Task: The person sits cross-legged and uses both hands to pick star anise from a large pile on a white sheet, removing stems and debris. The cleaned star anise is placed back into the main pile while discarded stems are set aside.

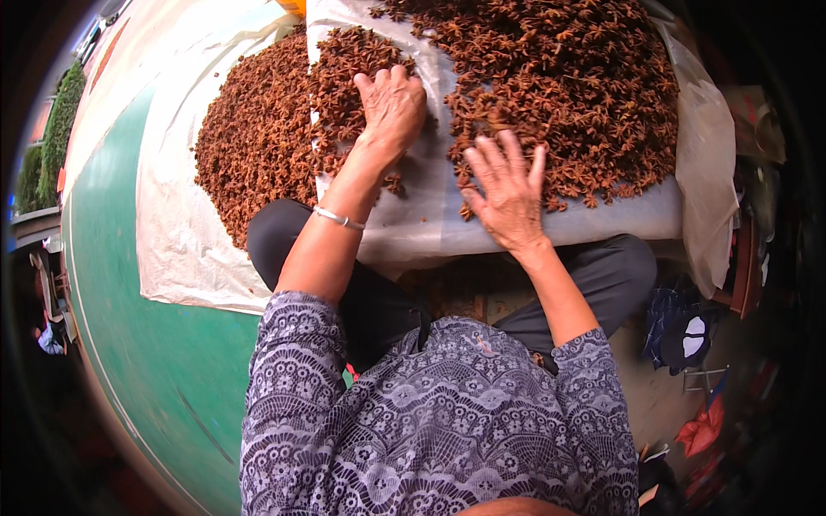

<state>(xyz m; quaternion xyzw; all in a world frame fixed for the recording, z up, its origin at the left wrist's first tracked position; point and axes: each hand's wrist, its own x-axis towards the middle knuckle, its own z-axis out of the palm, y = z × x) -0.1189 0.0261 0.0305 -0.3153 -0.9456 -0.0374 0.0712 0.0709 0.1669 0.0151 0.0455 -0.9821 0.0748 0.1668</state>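
Observation:
Dried star anise covers the work surface before me. A large heap of star anise [568,84] lies on the right, and a smaller patch of star anise [342,97] lies left of it, with a strip of plastic sheet [429,187] between them. My left hand [395,106], with a silver bangle on its wrist, is at the right side of the smaller patch, its fingers curled; whether anything is inside them is hidden. My right hand [506,187] lies with spread fingers on the near left edge of the large heap, touching pieces and gripping none that I can see.
Further left, a lower heap of star anise [258,142] rests on a whitish plastic sheet [181,258] over the green floor [142,335]. My bent knees are under the surface's near edge. A red plastic bag [702,427] lies at the lower right.

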